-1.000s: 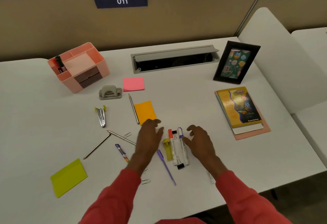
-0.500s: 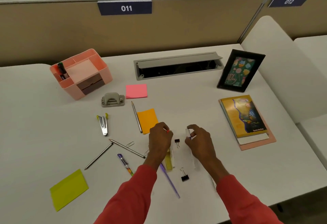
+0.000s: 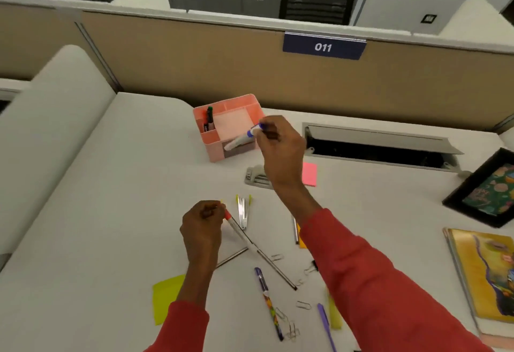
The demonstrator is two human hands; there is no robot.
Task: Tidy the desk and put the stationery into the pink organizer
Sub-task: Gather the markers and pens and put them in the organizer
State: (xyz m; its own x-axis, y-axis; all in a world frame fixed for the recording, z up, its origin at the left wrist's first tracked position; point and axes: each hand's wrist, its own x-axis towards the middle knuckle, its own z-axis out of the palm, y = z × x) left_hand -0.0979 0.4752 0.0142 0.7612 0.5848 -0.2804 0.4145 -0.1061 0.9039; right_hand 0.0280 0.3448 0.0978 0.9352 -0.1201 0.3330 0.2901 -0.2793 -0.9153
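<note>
The pink organizer [image 3: 211,141] stands at the back of the white desk with dark markers upright in its left slot. My right hand [image 3: 281,148] pinches a white marker with a blue cap [image 3: 243,137], tilted over the organizer's front right corner. My left hand [image 3: 203,226] grips a white marker with a red cap [image 3: 236,228] just above the desk, next to a staple remover [image 3: 243,210]. Loose pens [image 3: 268,301], pencils [image 3: 274,265], paper clips and binder clips lie near the front edge.
A grey hole punch [image 3: 256,176] and pink sticky notes [image 3: 309,173] lie right of the organizer. A yellow-green sticky pad [image 3: 165,296] sits front left. A cable tray [image 3: 375,143], a black picture frame [image 3: 484,193] and a yellow notebook [image 3: 484,271] are to the right.
Each hand closed on a marker and lifted it. My right hand carried the blue-capped marker to the organizer; my left hand moved left with the red-capped one. The view swung left.
</note>
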